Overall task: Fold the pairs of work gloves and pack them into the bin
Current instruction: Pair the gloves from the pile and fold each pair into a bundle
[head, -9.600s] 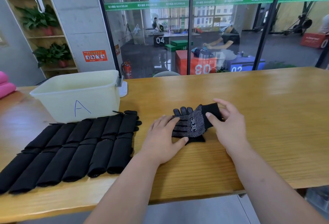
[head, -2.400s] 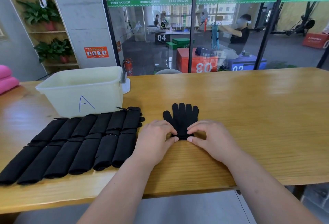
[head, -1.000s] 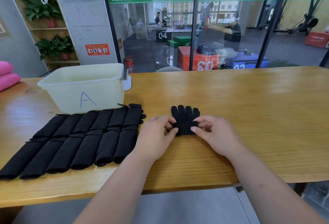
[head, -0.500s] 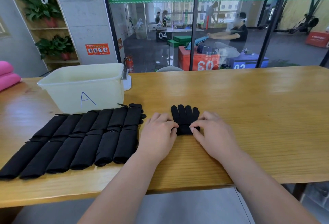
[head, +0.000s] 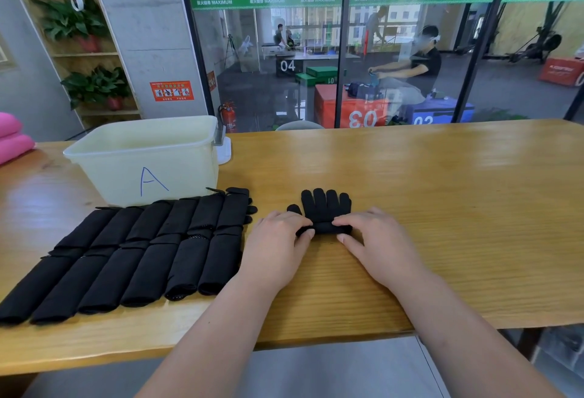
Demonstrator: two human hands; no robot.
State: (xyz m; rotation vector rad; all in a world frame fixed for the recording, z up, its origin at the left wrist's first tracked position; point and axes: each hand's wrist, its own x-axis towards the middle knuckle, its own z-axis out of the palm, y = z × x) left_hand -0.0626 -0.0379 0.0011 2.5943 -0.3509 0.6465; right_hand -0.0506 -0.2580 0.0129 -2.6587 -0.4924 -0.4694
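Head view: at frame centre the gloves (head: 325, 208) lie on the table (head: 442, 208) with their near end rolled, and the left hand (head: 278, 239) and right hand (head: 373, 239) each pinch that roll, fingers curled over it, thumbs seemingly beneath. The bin (head: 145, 160) stands at upper left behind the folded pairs (head: 132, 252). If one hand rolls ahead of the other, the roll could skew or spring loose

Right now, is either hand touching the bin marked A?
No, the left hand and right hand both pinch the rolled end of the glove pair, apart from the bin.
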